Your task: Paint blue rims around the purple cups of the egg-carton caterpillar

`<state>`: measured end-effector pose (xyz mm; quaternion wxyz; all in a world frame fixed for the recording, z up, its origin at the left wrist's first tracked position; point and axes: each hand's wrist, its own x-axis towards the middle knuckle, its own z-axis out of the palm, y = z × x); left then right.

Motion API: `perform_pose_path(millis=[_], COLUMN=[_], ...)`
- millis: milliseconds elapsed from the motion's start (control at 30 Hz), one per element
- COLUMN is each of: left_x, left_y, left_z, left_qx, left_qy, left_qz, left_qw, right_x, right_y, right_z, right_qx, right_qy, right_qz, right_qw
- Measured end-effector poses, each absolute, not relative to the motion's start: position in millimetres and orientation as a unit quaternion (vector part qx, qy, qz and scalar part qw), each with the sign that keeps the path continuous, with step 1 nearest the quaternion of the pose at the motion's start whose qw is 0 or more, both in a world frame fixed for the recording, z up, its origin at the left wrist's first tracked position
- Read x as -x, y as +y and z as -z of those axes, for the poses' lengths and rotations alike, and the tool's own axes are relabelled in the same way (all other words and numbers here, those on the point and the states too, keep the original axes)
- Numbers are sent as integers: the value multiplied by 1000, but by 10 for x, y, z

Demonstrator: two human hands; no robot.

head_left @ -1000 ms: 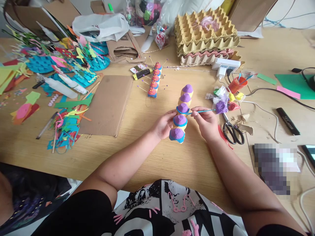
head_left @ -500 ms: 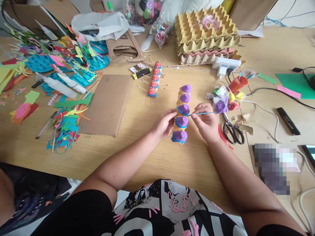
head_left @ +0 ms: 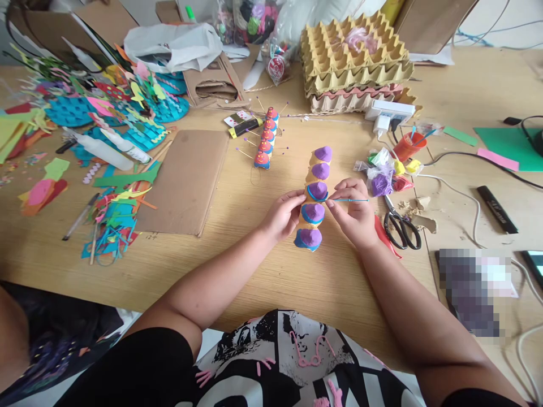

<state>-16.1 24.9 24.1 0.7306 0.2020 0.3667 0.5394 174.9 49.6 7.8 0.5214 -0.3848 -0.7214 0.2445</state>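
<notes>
The left grip (head_left: 284, 213) is closed on the left side of a bumpy strip (head_left: 314, 201), beside its middle bump, and the right grip (head_left: 351, 212) pinches a thin blue stick (head_left: 353, 200) between thumb and fingers. The strip lies between the two grips, its five purple-capped bumps running from nearer the wearer to beyond both grips. Whether it rests on the surface (head_left: 250, 277) or is held just above is hard to tell.

The middle bump and the two nearer ones show blue around their purple caps; on the two beyond the grips, no blue is visible. The stick's inner end is at or very near the middle bump's blue edge; contact is too small to make out.

The step looks like pressing or trimming that blue edge. To do it well, I would keep the left grip firm but light, since the strip looks thin enough to bend, and work the tip in short, shallow strokes, turning the strip rather than twisting the right wrist. Too steep a tip could gouge the purple cap. The red-and-blue strip (head_left: 267, 137), beyond the left grip, could serve as a pattern for neatness.
</notes>
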Motion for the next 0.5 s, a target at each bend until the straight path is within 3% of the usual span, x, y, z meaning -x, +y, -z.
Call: perform_pose_path(millis=[500], left_x=[167], left_y=[244], left_z=[-211], left_qx=[-209], left_qy=[365], left_qz=[-541], left_qw=[728], right_x=[-1755], right_y=[479], right_z=[-117], right_qx=[400], right_qy=[-729], right_qz=[-219], right_qw=[511])
